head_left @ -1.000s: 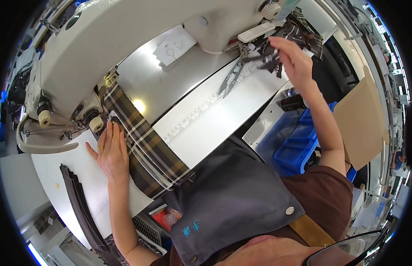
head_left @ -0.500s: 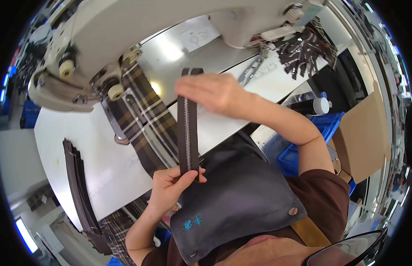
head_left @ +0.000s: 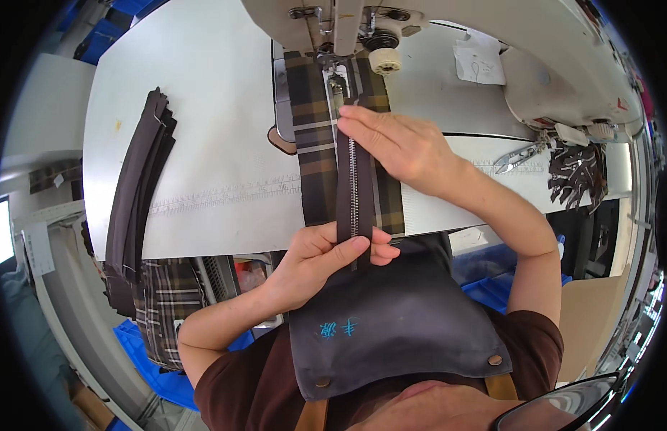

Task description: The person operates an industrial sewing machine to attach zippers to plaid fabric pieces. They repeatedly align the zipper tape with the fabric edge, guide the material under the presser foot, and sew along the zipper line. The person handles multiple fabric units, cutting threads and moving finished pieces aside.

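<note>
My left hand pinches the lower end of a dark brown zipper with metal teeth, thumb on top and fingers behind it. My right hand grips the zipper near its upper end, fingers together. The zipper lies lengthwise over a brown plaid fabric strip, which runs up beneath the presser foot of a sewing machine. My right fingertips are just below that foot, and the zipper's top end is partly covered by them.
A stack of dark zipper strips lies at the left of the white table, with plaid cloth hanging below. Thread snips and a pile of dark zipper pieces are on the right. Blue bins stand below.
My left hand left the plaid strip to hold the zipper; my right hand came from the right pile to its upper part. Both now bring it up beside the presser foot. The view has swung leftward.
</note>
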